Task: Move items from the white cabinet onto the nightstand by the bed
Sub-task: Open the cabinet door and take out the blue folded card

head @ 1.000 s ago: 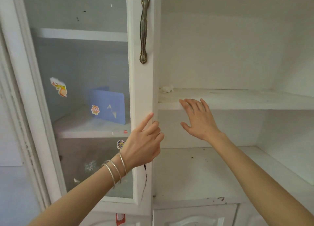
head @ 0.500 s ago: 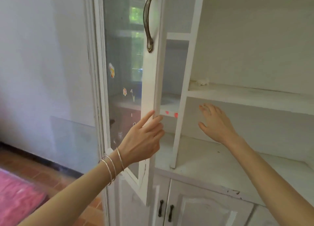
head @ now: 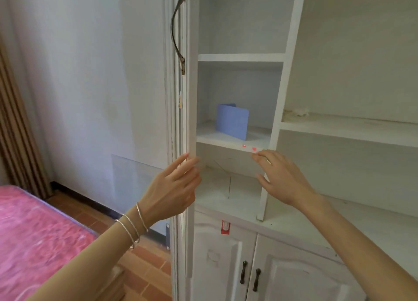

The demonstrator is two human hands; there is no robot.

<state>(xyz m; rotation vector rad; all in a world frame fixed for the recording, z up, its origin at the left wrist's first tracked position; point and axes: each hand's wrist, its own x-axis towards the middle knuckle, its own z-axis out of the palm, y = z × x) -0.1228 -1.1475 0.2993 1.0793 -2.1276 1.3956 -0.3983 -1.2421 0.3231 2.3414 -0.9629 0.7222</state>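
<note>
Reaching into the white cabinet (head: 291,29) for the blue card (head: 233,121).
The card stands on the shelf (head: 217,140) just above and left of the nearer right hand (head: 282,178), fingers spread and empty; the left hand (head: 174,185) presses straight fingers against the door (head: 188,119) edge.
</note>
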